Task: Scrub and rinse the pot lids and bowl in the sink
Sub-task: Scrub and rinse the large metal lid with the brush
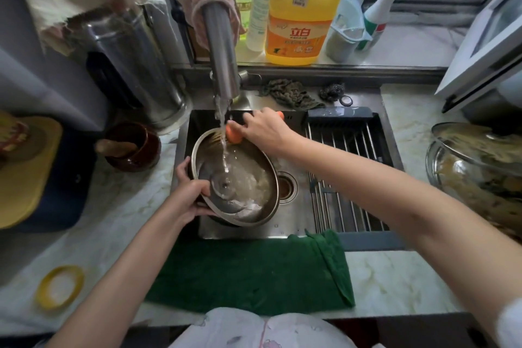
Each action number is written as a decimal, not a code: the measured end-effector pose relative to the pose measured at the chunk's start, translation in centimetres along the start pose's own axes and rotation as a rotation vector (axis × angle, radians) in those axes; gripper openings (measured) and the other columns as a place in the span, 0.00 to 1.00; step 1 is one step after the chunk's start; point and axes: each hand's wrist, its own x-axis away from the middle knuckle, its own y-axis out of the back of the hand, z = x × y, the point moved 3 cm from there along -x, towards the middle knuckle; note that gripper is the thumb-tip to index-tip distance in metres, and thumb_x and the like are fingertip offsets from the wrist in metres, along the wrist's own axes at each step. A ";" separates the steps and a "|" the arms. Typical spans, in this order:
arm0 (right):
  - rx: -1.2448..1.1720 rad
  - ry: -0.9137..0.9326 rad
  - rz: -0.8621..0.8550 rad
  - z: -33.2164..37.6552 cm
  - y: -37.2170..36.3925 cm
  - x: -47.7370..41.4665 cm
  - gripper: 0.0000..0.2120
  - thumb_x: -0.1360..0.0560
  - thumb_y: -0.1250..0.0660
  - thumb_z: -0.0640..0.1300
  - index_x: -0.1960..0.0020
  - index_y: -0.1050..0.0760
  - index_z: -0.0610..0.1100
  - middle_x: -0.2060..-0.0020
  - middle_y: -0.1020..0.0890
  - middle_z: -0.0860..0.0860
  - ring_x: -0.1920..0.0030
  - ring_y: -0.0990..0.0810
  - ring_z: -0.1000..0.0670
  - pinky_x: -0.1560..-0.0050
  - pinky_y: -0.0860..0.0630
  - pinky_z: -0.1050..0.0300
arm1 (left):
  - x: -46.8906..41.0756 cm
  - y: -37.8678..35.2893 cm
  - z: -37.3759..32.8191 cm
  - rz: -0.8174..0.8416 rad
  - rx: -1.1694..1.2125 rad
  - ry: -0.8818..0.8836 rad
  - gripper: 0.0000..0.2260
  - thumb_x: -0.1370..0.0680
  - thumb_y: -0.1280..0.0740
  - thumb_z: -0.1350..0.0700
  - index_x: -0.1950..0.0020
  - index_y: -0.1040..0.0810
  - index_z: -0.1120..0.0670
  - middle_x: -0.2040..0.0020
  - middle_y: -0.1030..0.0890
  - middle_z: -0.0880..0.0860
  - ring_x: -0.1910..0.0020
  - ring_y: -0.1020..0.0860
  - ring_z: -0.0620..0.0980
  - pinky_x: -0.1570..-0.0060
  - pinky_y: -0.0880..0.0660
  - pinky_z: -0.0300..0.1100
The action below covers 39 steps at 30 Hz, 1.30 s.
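While the tap (221, 51) runs, a stream of water (224, 147) falls straight into the steel bowl (202, 161), which sits inside the sink (293, 215), left of the drain (285, 186).

- Bowl: tilted, its far-left rim raised. Judgement: the tilt lets the water pool on the low side and turns the inner wall toward the brush.
- Lid (226, 195): lies inside the bowl at the near side, knob up, partly under cloudy water. Likely left there so that one stream soaks both.
- Left hand (189, 192): fingers curled round the near-left rim, thumb over the edge. It steadies the bowl against the push of scrubbing.
- Right hand (262, 128): fingers wrapped over the orange handle of the brush (234, 134). Bristles rest at the bowl's far rim, right beside the stream, so they are wetted as they work.
- Green towel (254, 271): draped over the sink's near edge, probably to catch splashes.
- Rack (347, 167): spans the right part of the sink, bare, close by for washed pieces.
- Detergent jug (302, 17): on the far sill, within reach.

Stage, as judged: scrubbing the bowl; final rinse not yet done.
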 end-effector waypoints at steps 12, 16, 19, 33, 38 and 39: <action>-0.438 -0.468 0.665 4.5 -4.8 5.8 0.18 0.22 0.41 0.40 0.32 0.30 0.45 0.38 0.24 0.47 0.39 0.24 0.44 0.44 0.29 0.52 | -0.6 1.2 0.3 -0.071 0.018 -0.049 0.40 0.31 0.46 0.74 0.29 0.46 0.38 0.30 0.41 0.55 0.36 0.35 0.66 0.71 0.22 0.57; -0.812 -0.400 0.863 5.8 -4.8 7.3 0.12 0.23 0.41 0.41 0.44 0.24 0.40 0.48 0.18 0.46 0.58 0.21 0.47 0.59 0.25 0.57 | -1.2 1.0 0.9 -0.118 0.049 -0.084 0.40 0.32 0.45 0.73 0.29 0.45 0.38 0.31 0.38 0.52 0.38 0.33 0.63 0.72 0.22 0.57; -1.310 -0.571 0.702 4.1 -4.4 10.0 0.14 0.23 0.40 0.47 0.48 0.21 0.40 0.65 0.20 0.49 0.67 0.27 0.50 0.69 0.29 0.61 | -0.8 1.4 1.1 -0.115 0.121 -0.153 0.37 0.31 0.47 0.73 0.29 0.44 0.41 0.35 0.36 0.51 0.44 0.30 0.58 0.72 0.22 0.53; -1.915 -1.166 -0.300 3.2 -5.8 11.9 0.17 0.29 0.26 0.46 0.47 0.31 0.46 0.61 0.28 0.49 0.64 0.26 0.52 0.67 0.26 0.60 | 1.0 1.9 -1.9 0.140 0.137 -0.510 0.40 0.34 0.46 0.74 0.34 0.37 0.35 0.44 0.26 0.47 0.50 0.25 0.45 0.69 0.25 0.37; -1.864 -1.192 -0.563 0.9 -2.6 12.6 0.11 0.29 0.29 0.35 0.49 0.25 0.43 0.57 0.19 0.46 0.58 0.19 0.49 0.52 0.22 0.54 | 0.3 0.4 -1.1 0.170 0.287 -0.176 0.20 0.32 0.49 0.73 0.51 0.22 0.61 0.61 0.21 0.55 0.60 0.25 0.53 0.70 0.23 0.38; -1.776 -1.194 -0.585 0.2 -1.5 13.0 0.10 0.30 0.29 0.33 0.52 0.25 0.42 0.61 0.20 0.46 0.61 0.21 0.49 0.55 0.23 0.54 | 0.4 -0.1 -0.8 0.179 0.312 -0.087 0.17 0.34 0.48 0.71 0.59 0.20 0.61 0.64 0.21 0.56 0.62 0.25 0.53 0.67 0.23 0.40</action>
